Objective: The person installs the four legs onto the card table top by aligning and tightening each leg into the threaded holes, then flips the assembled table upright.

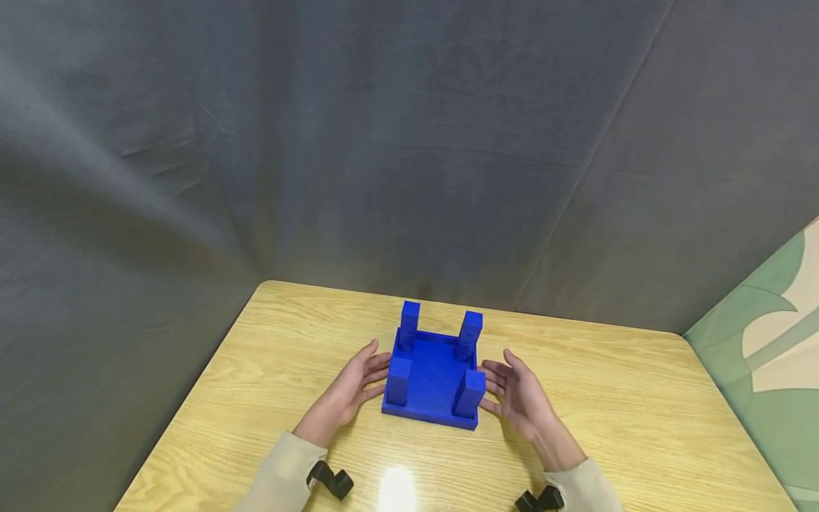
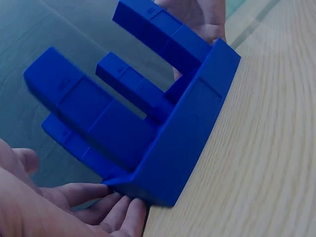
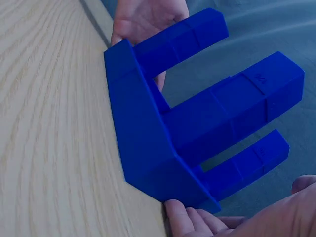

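Note:
A blue plastic piece like a small upturned table (image 1: pixel 431 380) stands on the wooden table, its square base down and a square post rising at each corner. My left hand (image 1: pixel 356 384) touches the left side of the base with straight fingertips. On the opposite side, the fingers of my right hand (image 1: pixel 518 395) rest against the base's right edge. Both thumbs point up, away from the piece. In the left wrist view the left fingertips (image 2: pixel 131 217) meet the base's lower edge. The right fingertips (image 3: pixel 180 215) do the same in the right wrist view.
The wooden table (image 1: pixel 640 412) extends on both sides of the blue piece. A dark grey curtain (image 1: pixel 409 156) hangs behind the far edge and along the left. Green and cream patterned fabric (image 1: pixel 755 370) lies beyond the right edge.

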Action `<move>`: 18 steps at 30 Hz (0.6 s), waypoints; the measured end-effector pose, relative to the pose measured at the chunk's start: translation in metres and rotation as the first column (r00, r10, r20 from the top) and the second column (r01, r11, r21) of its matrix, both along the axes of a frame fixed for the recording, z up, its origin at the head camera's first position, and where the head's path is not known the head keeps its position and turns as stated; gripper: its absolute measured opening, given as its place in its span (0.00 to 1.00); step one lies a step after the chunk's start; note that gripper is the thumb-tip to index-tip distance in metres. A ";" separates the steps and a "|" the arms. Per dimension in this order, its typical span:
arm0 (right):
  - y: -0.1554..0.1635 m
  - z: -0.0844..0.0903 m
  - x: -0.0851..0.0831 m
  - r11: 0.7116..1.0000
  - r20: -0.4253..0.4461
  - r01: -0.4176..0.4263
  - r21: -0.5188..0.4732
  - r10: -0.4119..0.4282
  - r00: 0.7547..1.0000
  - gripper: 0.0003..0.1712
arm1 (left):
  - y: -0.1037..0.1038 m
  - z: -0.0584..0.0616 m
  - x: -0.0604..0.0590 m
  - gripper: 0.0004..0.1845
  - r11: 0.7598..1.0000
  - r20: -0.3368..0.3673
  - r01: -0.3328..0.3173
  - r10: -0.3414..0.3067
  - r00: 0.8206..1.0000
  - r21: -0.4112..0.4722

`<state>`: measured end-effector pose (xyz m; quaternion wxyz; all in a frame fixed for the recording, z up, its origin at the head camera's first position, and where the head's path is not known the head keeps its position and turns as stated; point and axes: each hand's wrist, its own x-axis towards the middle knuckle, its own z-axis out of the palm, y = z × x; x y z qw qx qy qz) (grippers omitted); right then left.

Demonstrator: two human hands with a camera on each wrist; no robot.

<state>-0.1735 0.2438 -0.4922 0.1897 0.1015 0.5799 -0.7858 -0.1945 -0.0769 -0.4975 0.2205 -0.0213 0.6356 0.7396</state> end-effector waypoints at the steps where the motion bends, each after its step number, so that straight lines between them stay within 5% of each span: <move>1: -0.001 0.000 0.000 1.000 0.007 0.008 -0.003 -0.008 1.000 0.47 | 0.001 0.000 0.000 0.48 1.000 -0.005 -0.002 0.002 1.000 -0.002; 6: -0.006 0.004 0.002 0.999 0.031 0.030 -0.014 -0.030 0.999 0.46 | 0.003 0.001 0.002 0.51 1.000 0.001 -0.024 0.024 1.000 -0.016; 13: -0.007 0.012 0.006 0.999 -0.005 0.038 -0.028 -0.038 0.999 0.56 | 0.005 0.010 0.007 0.52 0.999 0.009 -0.032 0.032 0.999 0.003; 18: -0.009 0.022 0.010 0.999 -0.095 0.047 -0.025 -0.049 0.994 0.57 | 0.011 0.020 0.012 0.53 0.999 -0.070 -0.048 0.049 0.996 0.020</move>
